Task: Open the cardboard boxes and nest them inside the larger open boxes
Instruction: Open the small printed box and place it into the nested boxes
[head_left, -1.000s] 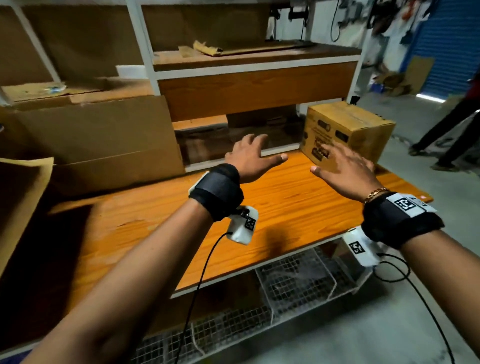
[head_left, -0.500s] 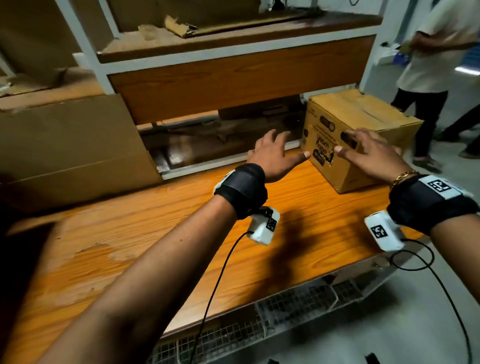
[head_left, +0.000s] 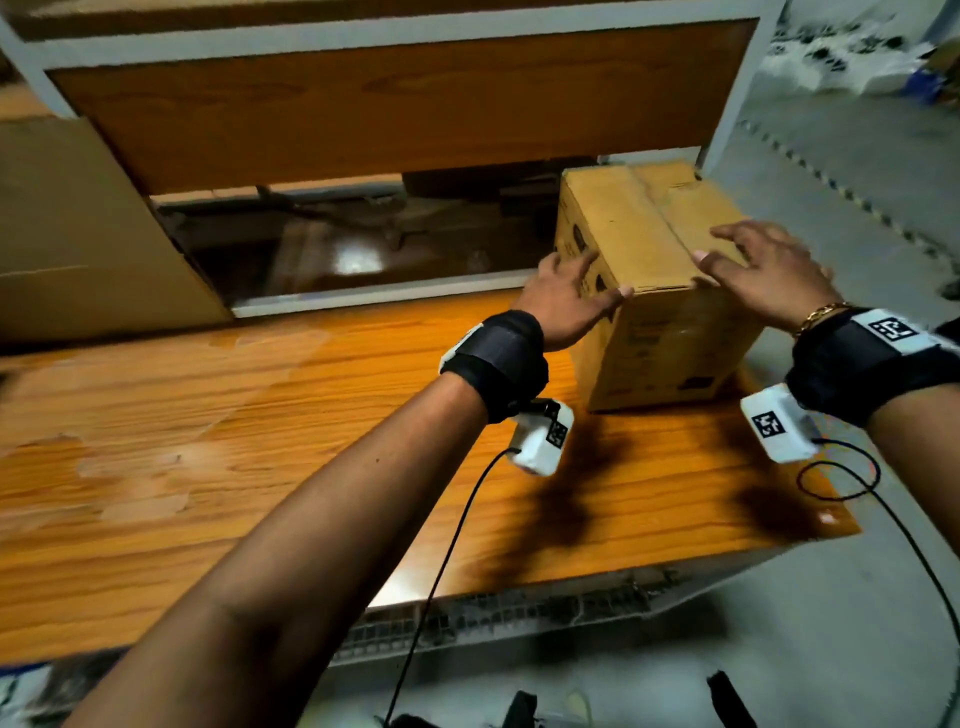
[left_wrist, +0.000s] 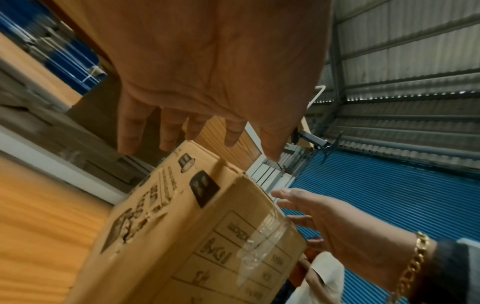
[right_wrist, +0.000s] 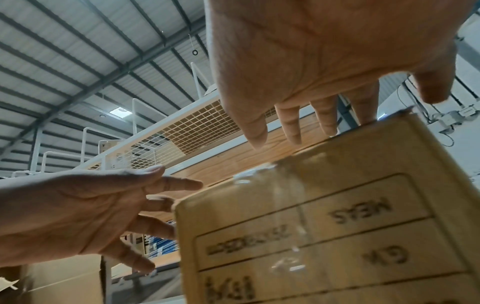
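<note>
A closed, printed cardboard box (head_left: 654, 291) (left_wrist: 187, 232) (right_wrist: 324, 222) stands at the right end of the orange wooden table (head_left: 260, 441). Clear tape runs down its near face. My left hand (head_left: 571, 296) (left_wrist: 207, 82) lies with straight fingers against the box's left printed side, thumb at the top front corner. My right hand (head_left: 763, 265) (right_wrist: 324, 61) rests with spread fingers on the box's top flaps near the right front edge. Neither hand curls round anything.
A large brown cardboard box (head_left: 78, 223) stands at the left against the white shelf frame (head_left: 363, 31). Behind the table a low shelf opening (head_left: 353, 244) holds dark clutter. The table's right edge (head_left: 831, 499) drops to grey floor. Wire mesh (head_left: 493, 613) hangs under the front edge.
Both hands have moved forward onto the box: the left from the tabletop to the box's left side, the right from its front face up onto the top. The view has tilted down and closer.
</note>
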